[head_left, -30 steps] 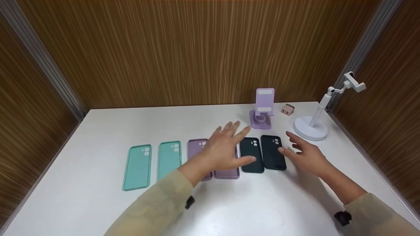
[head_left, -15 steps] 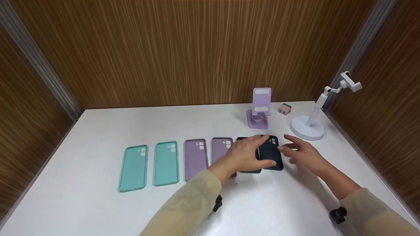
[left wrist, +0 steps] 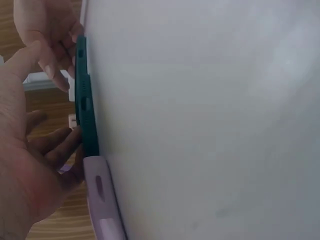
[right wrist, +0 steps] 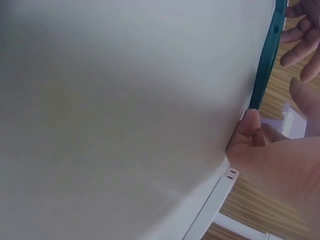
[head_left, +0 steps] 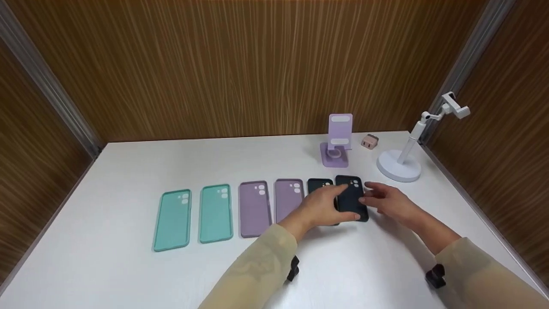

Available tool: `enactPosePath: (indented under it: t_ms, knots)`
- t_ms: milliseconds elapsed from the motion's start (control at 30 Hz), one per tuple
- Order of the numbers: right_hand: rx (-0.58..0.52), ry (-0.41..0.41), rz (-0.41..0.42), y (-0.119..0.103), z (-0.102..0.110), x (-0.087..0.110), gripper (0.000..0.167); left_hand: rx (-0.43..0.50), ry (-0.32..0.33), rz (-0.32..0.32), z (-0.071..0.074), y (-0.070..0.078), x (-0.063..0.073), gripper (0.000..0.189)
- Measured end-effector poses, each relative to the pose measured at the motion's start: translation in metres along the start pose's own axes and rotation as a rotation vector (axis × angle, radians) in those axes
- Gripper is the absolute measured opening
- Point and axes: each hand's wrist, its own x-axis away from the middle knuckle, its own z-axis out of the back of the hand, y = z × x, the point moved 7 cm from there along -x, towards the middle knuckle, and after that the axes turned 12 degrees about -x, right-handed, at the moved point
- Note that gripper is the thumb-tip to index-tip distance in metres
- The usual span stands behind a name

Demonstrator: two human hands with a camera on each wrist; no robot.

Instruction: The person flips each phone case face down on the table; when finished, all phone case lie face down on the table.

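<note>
Phone cases lie in a row on the white table: two mint ones, two purple ones, and two dark green ones at the right. My left hand (head_left: 319,208) is over the inner dark green case (head_left: 315,184), hiding much of it, its thumb and index finger spread toward the outer dark green case (head_left: 351,201). At that outer case's right edge is my right hand (head_left: 392,204), with bent fingertips touching or close against the side. In the right wrist view the curled lower fingers meet the end of a green case (right wrist: 267,60). Neither hand clearly grips anything.
Left of my hands lie the purple cases (head_left: 254,210) and mint cases (head_left: 173,221). Behind them stand a purple phone stand (head_left: 340,133), a pink charger plug (head_left: 369,141) and a white phone holder (head_left: 399,166). Wood-grain panels (head_left: 240,68) enclose the table.
My left hand has moved right from above the purple cases to the dark green ones, its fingers drawing lower. My right hand has come slightly closer to the outer dark green case.
</note>
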Motion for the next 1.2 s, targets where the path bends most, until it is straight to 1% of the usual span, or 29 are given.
enactPosePath:
  t_ms: [133,400,633,767,833,1200]
  knots:
    - [0.039,0.005,-0.001,0.004,-0.002,-0.003,0.086,0.009,-0.022,0.03,-0.006,-0.004,0.0,0.089]
    - [0.109,0.031,0.048,0.007,-0.005,-0.005,0.077,-0.102,-0.028,0.019,-0.012,-0.001,0.0,0.086]
    - [0.135,0.036,0.071,0.001,-0.006,-0.005,0.075,-0.195,-0.013,0.018,-0.013,-0.001,-0.002,0.081]
    - [0.122,0.034,0.079,-0.001,-0.006,-0.005,0.076,-0.233,-0.006,0.022,-0.012,-0.002,-0.004,0.078]
    - [0.113,0.034,0.067,-0.001,-0.005,-0.005,0.077,-0.239,-0.004,0.027,-0.011,-0.002,-0.004,0.077]
    - [0.022,-0.004,-0.007,0.001,-0.001,-0.004,0.078,-0.226,0.027,0.028,-0.01,-0.001,-0.005,0.071]
